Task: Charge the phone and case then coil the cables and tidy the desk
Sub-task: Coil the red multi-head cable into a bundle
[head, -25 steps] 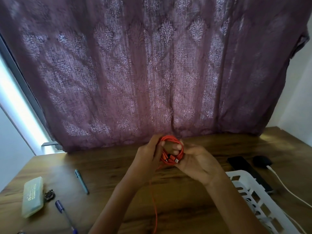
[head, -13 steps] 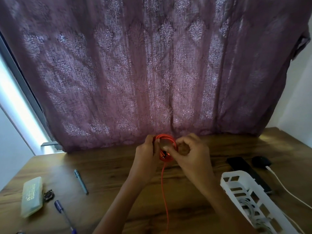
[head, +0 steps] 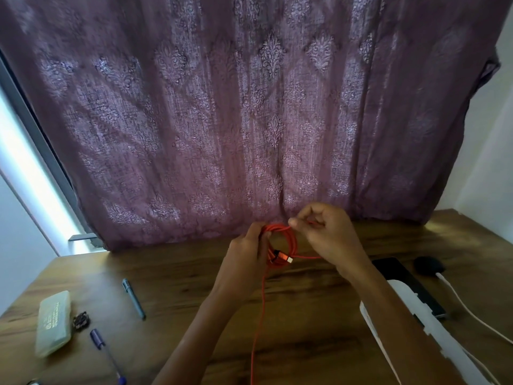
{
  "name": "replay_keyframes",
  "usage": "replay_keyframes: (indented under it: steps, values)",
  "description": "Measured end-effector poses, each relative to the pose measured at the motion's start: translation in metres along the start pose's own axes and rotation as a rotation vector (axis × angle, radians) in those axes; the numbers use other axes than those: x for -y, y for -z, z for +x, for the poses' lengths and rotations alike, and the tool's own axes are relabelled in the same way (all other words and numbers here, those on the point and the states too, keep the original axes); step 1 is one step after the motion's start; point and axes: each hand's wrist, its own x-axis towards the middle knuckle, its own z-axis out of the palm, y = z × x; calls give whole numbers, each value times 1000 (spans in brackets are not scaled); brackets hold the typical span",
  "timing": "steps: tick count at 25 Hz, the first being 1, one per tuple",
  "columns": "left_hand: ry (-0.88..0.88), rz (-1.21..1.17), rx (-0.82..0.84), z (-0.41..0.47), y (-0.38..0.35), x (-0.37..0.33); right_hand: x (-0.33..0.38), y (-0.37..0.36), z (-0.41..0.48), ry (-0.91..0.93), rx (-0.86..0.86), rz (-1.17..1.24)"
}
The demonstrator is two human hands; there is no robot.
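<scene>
right now my left hand (head: 245, 259) is gripping the coiled orange cable (head: 293, 241) just above the desk (head: 172, 276), fingers curled round the loops, while my right hand (head: 327, 236) is pinching a strand at the top of the coil. the loose tail is hanging down toward me. the dark phone (head: 399, 276) is lying on the desk to my right, beside a white basket (head: 410, 304).

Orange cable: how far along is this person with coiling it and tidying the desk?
Done, it seems: a white cable runs to the dark case beside the phone. In hand: the left hand holds several loops of the orange cable, the right hand pinches a strand. Left: a long tail hangs loose, and two pens and a pale box lie on the desk.
</scene>
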Motion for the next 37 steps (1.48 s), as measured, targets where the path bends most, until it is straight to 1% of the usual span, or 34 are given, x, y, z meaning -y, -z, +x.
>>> replay_keyframes:
  steps: [2, 4, 5, 6, 7, 9, 11, 12, 14, 16, 18, 20, 21, 22, 23, 24, 25, 26, 27, 29, 31, 32, 33, 34, 35, 36, 37]
  values:
    - [14, -8, 11, 1, 2, 1, -2, 7, 4, 161, 21, -224]
    - [48, -76, 28, 0, 5, 1, -2, 19, 8, 186, 51, -310]
    - [69, -113, 38, 0, 7, -1, -3, 25, 9, 161, 63, -278]
    - [88, -136, 35, 1, 8, -3, -4, 27, 11, 133, 65, -176]
    - [103, -147, 12, 2, 9, -5, -6, 27, 11, 91, 59, -25]
    - [148, -149, -67, 5, 9, -7, -11, 24, 8, -27, 48, 329]
    - [204, -140, -139, 8, 9, -7, -17, 18, 1, -174, 99, 710]
    - [227, -137, -166, 9, 9, -7, -21, 14, -3, -234, 130, 838]
    - [259, -153, -205, 10, 7, -6, -28, 2, -13, -254, 164, 926]
    - [279, -173, -232, 10, 4, -7, -28, -12, -23, -194, 142, 941]
    - [274, -171, -227, 9, 5, -7, -25, -19, -24, -174, 37, 951]
    - [244, -120, -206, 6, 8, -2, -24, -8, -12, -226, -97, 1042]
    - [239, -97, -200, 4, 9, 3, -22, 2, -4, -245, -157, 1041]
    - [245, -80, -191, 2, 11, 8, -22, 14, 4, -239, -212, 951]
    - [259, -70, -179, 0, 12, 12, -23, 24, 11, -209, -256, 768]
    - [274, -68, -165, -2, 13, 15, -24, 34, 16, -152, -288, 534]
    - [286, -72, -152, -4, 13, 16, -24, 42, 20, -80, -306, 311]
    - [295, -80, -146, -6, 13, 16, -26, 47, 24, -6, -320, 147]
    - [306, -93, -154, -6, 12, 15, -28, 50, 25, 45, -318, 52]
    - [338, -122, -191, -5, 9, 13, -34, 47, 23, 80, -318, -105]
    - [336, -140, -224, -3, 7, 10, -43, 35, 13, 131, -401, -321]
    - [323, -140, -233, -3, 6, 9, -46, 25, 5, 195, -463, -430]
    - [310, -131, -240, -2, 6, 8, -46, 14, -3, 295, -512, -496]
    - [302, -122, -248, -2, 5, 6, -43, 4, -12, 404, -524, -495]
    - [297, -114, -255, -2, 5, 6, -40, -5, -19, 481, -467, -435]
    - [291, -113, -261, -1, 4, 6, -38, -12, -24, 498, -354, -351]
    - [291, -118, -265, -1, 3, 5, -35, -18, -28, 463, -219, -264]
